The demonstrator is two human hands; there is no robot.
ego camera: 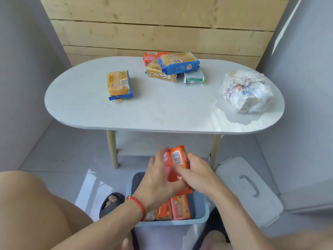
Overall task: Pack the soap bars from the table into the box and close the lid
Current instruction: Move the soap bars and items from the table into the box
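Observation:
Both my left hand [158,179] and my right hand [194,174] grip an orange soap pack [177,159] just above the open blue box [201,210] on the floor. Inside the box stand orange and pink soap packs [173,208]. On the white oval table [144,109] a yellow soap pack [119,85] lies alone at the left. Further back sits a pile of soap packs [173,67]: yellow, orange and a pale green one [193,78]. The box's white lid [250,190] lies on the floor to the right.
A crumpled plastic bag [246,91] with items inside rests at the table's right end. My knees and dark sandals [110,202] flank the box. A wooden plank wall stands behind the table, grey walls on both sides.

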